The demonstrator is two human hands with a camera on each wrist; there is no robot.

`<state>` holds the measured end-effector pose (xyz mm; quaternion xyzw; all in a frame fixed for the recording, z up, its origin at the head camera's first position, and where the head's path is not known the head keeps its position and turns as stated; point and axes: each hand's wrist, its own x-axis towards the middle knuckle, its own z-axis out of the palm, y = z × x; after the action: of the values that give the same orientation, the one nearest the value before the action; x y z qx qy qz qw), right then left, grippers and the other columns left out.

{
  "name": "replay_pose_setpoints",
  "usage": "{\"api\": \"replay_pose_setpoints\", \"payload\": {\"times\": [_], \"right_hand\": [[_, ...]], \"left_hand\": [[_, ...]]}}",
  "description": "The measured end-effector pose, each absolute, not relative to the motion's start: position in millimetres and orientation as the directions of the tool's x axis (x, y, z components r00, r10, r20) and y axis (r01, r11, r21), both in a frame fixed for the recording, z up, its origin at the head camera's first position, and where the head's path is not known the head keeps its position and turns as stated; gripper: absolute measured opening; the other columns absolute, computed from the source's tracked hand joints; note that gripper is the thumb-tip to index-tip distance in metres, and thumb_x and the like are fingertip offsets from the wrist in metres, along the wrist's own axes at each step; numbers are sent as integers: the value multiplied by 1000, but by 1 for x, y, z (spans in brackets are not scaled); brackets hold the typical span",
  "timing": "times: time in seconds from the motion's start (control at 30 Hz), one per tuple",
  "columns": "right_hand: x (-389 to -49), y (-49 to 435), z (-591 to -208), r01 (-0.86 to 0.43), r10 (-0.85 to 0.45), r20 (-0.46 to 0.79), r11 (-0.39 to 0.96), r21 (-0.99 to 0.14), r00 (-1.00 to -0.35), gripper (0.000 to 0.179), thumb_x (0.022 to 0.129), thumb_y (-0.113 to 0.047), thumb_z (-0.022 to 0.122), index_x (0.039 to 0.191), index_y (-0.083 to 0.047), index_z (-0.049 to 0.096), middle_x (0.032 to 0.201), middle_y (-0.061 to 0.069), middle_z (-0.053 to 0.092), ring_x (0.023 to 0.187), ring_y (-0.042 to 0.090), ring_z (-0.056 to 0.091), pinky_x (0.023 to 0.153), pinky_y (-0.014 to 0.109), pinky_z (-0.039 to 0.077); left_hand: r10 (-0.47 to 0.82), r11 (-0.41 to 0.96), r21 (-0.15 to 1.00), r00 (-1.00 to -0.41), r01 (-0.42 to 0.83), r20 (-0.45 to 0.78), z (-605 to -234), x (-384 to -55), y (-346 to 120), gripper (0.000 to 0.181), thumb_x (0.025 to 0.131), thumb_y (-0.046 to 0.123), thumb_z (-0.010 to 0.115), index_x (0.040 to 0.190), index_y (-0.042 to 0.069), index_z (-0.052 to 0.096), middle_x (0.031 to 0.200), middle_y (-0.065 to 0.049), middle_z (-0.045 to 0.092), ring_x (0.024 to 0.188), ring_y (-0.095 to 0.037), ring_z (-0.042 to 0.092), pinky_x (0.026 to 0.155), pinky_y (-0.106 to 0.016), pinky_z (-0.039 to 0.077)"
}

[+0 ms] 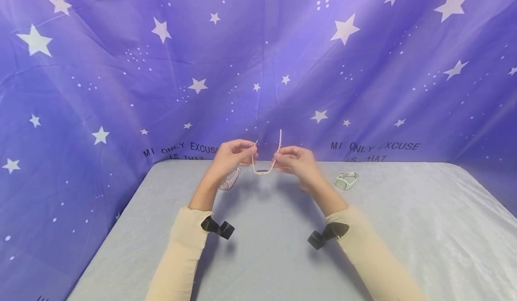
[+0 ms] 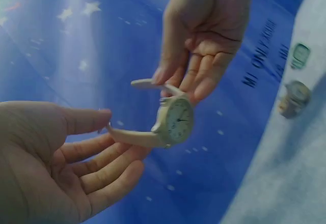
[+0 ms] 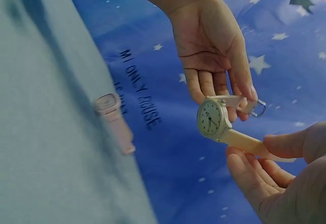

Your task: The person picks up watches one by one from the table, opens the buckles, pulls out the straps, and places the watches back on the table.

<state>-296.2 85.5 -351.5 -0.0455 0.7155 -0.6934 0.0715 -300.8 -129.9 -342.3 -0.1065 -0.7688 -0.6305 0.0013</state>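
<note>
A cream wristwatch [image 1: 262, 172] is held up above the table between both hands, its two strap halves bent upward in a U and its round dial facing away from the head camera. My left hand [image 1: 232, 157] pinches the buckle end of the strap between thumb and fingers; the metal buckle [image 3: 260, 108] shows in the right wrist view. With thumb and fingers, my right hand [image 1: 298, 162] grips the other strap half [image 3: 247, 142], whose free tip sticks out past the thumb. The white dial [image 2: 180, 119] with dark hands is plain in the left wrist view.
On the grey cloth-covered table [image 1: 266, 256] lie a pink watch [image 3: 113, 117] near my left hand and a green watch [image 1: 346, 181] to the right. A brownish watch [image 2: 295, 98] lies beside the green one. Behind hangs a purple-blue star-patterned curtain [image 1: 258, 58].
</note>
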Motion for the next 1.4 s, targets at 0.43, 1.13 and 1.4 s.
{"api": "replay_pose_setpoints", "payload": {"times": [0.43,1.13,1.4], "right_hand": [[-324,72,-391,222,-212,-221,20,-975,-952,40,98,-4,63,130,17,53,99,26,72,69,12,72,79,32,63],[-334,64,-425,267,-203,-267,28,-963,-942,37,99,-1,60,129,20,53,75,6,68,62,10,68,72,28,64],[-334,62,-431,241,-182,-242,31,-970,-953,34,99,0,59,125,23,55,73,6,67,58,8,67,66,23,62]], "left_hand": [[16,185,982,-999,-42,-46,-378,-316,-122,32,99,13,65,119,-13,65,109,-32,71,95,-42,75,78,-40,64],[-43,343,932,-993,-115,-106,-401,-321,-119,26,91,-4,63,113,-17,66,104,-31,72,82,-29,76,81,-37,64],[-102,477,876,-994,-77,-32,-412,-322,-115,22,93,4,66,108,-12,70,100,-25,74,78,-23,75,68,-26,62]]}}
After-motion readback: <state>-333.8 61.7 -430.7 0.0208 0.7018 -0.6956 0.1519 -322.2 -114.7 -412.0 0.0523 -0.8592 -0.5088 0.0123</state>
